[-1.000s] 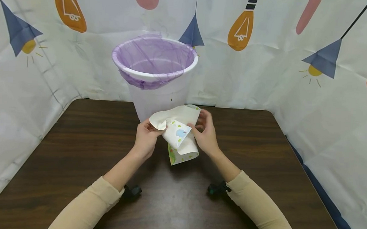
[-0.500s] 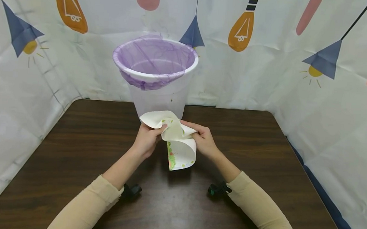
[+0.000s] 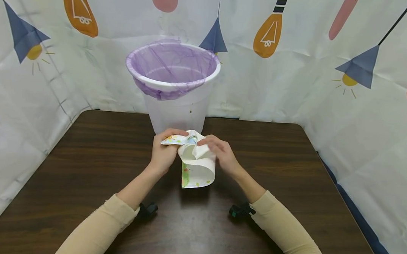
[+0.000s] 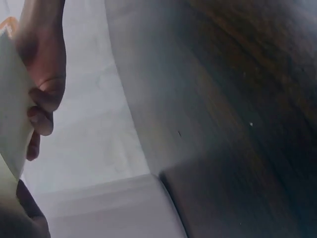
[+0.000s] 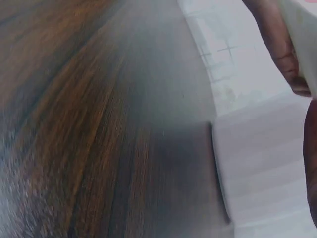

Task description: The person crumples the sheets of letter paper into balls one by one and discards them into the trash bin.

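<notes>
A crumpled sheet of paper (image 3: 198, 168), white with printed green, yellow and blue patterns, is held in the air in front of the bin. My left hand (image 3: 164, 152) grips its left part, with a folded printed flap sticking out over the hand. At the paper's right side my right hand (image 3: 221, 152) holds it, fingers bent over the upper edge. In the left wrist view, curled fingertips (image 4: 40, 120) show against the paper (image 4: 12, 104). The paper's lower end curves loosely and hangs down between the hands. The right thumb is hidden in the head view.
Behind the hands stands a white bin (image 3: 177, 110) lined with a purple bag (image 3: 172, 63). The dark wooden table (image 3: 85, 167) lies below. A white curtain (image 3: 311, 71) printed with lamps and bulbs surrounds the back and sides. A small black device sits at each wrist.
Both hands have folded and bunched the upper part of the paper. A printed flap now lies to the left. The right hand moved slightly left, then its fingers shifted on the paper.
</notes>
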